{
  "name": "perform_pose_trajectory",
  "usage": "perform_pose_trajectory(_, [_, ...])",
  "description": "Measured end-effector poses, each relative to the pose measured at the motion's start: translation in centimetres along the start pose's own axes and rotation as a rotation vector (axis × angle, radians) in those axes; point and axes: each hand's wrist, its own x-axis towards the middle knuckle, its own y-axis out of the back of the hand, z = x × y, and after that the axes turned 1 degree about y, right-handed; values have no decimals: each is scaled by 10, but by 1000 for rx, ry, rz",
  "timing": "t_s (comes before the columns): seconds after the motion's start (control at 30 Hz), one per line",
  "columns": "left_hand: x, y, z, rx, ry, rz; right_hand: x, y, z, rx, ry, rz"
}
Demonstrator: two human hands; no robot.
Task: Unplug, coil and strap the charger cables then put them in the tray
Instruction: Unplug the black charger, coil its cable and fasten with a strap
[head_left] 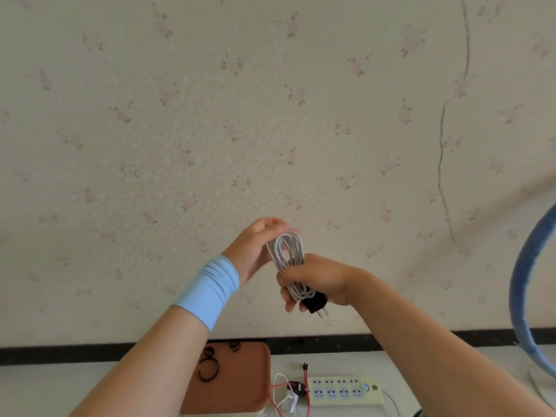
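Right hand (319, 281) grips the coiled white cable (288, 251) around its lower half, fingers wrapped tight, with the black plug (315, 303) jutting below the fist, prongs down. Left hand (255, 248), above a pale blue wristband (207, 291), curls its fingers about the top loops; blur hides the exact contact. Both hands are raised before the wall, well above the brown tray (240, 383), which the left forearm partly covers. Cable: several long, narrow, even loops, unstrapped. Beside the tray lie a power strip (343, 391) and a red cable (275, 398).
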Motion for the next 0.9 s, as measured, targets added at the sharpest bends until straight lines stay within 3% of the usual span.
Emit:
perform_pose_trajectory(0.07, [-3, -15, 2, -228, -44, 35, 0, -5, -3, 31, 30, -48])
perform_pose_trajectory(0.27, [-5, -21, 8, -496, 94, 152, 2, -17, -7, -41, 38, -110])
perform_pose_trajectory(0.47, [-4, -12, 18, -486, -19, 208, 1, -16, -9, 4, -21, -142])
perform_pose_trajectory(0.67, [-5, -9, 17, -455, -52, 220, 2, -24, -6, -46, 72, -137])
perform_pose_trajectory(0.83, [-4, 4, 6, -500, 7, 55, 4, -19, -3, 4, 66, -103])
perform_pose_trajectory(0.9, [-6, 15, -11, -282, 60, -77, 7, -14, -2, 55, 57, -36])
